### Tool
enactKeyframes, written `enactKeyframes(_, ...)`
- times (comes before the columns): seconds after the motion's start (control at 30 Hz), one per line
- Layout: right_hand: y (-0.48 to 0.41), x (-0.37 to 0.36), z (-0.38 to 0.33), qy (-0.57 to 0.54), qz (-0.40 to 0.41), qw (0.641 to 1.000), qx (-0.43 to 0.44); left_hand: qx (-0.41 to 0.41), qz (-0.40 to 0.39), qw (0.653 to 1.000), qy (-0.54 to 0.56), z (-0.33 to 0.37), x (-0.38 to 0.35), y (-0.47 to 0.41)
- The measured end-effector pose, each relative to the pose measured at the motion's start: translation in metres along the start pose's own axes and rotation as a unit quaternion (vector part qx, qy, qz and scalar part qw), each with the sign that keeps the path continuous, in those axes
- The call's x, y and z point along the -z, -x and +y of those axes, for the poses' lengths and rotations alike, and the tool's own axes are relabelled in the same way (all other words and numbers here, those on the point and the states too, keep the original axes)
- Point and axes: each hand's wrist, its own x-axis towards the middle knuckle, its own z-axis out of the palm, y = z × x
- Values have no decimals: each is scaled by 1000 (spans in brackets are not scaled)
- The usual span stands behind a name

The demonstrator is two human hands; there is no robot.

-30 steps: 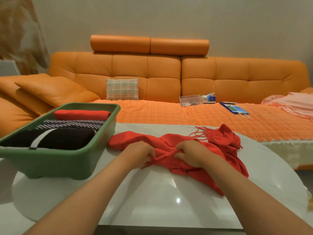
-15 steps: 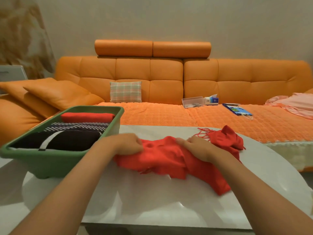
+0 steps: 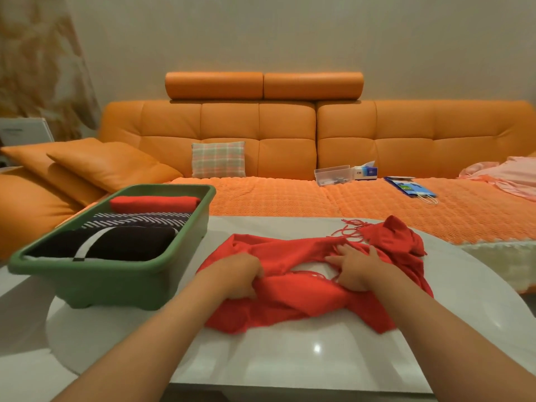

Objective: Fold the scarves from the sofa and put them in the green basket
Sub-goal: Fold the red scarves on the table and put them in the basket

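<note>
A red fringed scarf (image 3: 293, 303) lies bunched across the white table (image 3: 290, 358). My left hand (image 3: 240, 275) grips a fold of the scarf near its left end. My right hand (image 3: 355, 266) holds the cloth near the middle, fingers spread over it and the thumb tucked under a fold. The scarf's tasselled end (image 3: 391, 232) lies heaped to the right. To the left on the table stands the green basket (image 3: 116, 280). It holds a folded red scarf (image 3: 153, 203), a black-and-white striped one (image 3: 136, 220) and a black one with a white band (image 3: 116, 245).
Behind the table runs the orange sofa (image 3: 290, 146) with a checked cushion (image 3: 218, 159), a clear box (image 3: 333, 174), a tissue box (image 3: 366, 171), a blue bag (image 3: 412, 189) and pink cloth (image 3: 510, 178) at the far right.
Both hands have drawn back toward me, pulling the scarf's near edge along. A gap has opened in the cloth between them, and the scarf is spread wider.
</note>
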Motion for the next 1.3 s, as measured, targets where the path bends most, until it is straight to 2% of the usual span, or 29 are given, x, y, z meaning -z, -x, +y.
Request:
enactKeyframes(0.13,6,-1,21,30,39,998,-38,166,16,978,-129,-24,18,-2)
enactKeyframes(0.2,9,1,23,32,72,997,-26,183,35,969,-163,-18,23,1)
enactKeyframes(0.27,10,4,19,14,123,992,7,111,91,980,-136,-5,23,-2)
enactKeyframes(0.33,10,6,12,-27,176,982,54,9,143,989,29,16,17,-8)
enactKeyframes(0.37,10,7,7,-64,177,979,75,-33,130,986,103,25,14,-11)
enactKeyframes(0.4,12,8,1,-113,158,977,92,-70,110,984,119,35,9,-15)
enactKeyframes(0.43,14,7,-3,-160,128,973,102,-93,92,988,86,41,3,-19)
enactKeyframes(0.53,23,3,-7,-175,70,976,105,-87,88,992,8,35,-11,-31)
enactKeyframes(0.63,24,1,-5,-143,75,981,106,-53,90,994,40,17,-2,-32)
enactKeyframes(0.7,24,3,-8,-155,91,977,115,-65,118,986,97,9,3,-23)
enactKeyframes(0.77,28,10,-18,-276,81,947,144,-100,108,970,194,13,4,-10)
enactKeyframes(0.8,31,16,-25,-363,67,914,166,-110,90,966,218,19,4,-4)
enactKeyframes(0.9,39,29,-42,-560,57,805,188,-94,94,972,195,16,5,-2)
enactKeyframes(0.93,39,31,-45,-597,62,781,171,-80,109,978,161,9,11,-2)
enactKeyframes(0.97,37,30,-47,-610,75,773,154,-55,105,986,119,0,19,-1)
enactKeyframes(1.0,31,27,-46,-580,106,797,133,-22,77,993,85,-5,30,4)
enactKeyframes(1.07,20,17,-40,-418,179,885,95,39,-6,999,21,-8,42,14)
enactKeyframes(1.1,14,11,-37,-348,195,914,81,64,-22,998,1,-8,41,18)
enactKeyframes(1.17,6,3,-37,-269,205,938,79,57,18,998,23,0,31,21)
enactKeyframes(1.23,-1,-2,-44,-190,198,955,110,19,41,991,128,12,17,20)
enactKeyframes(1.3,-3,-4,-53,-107,170,969,146,-3,-56,978,203,25,5,16)
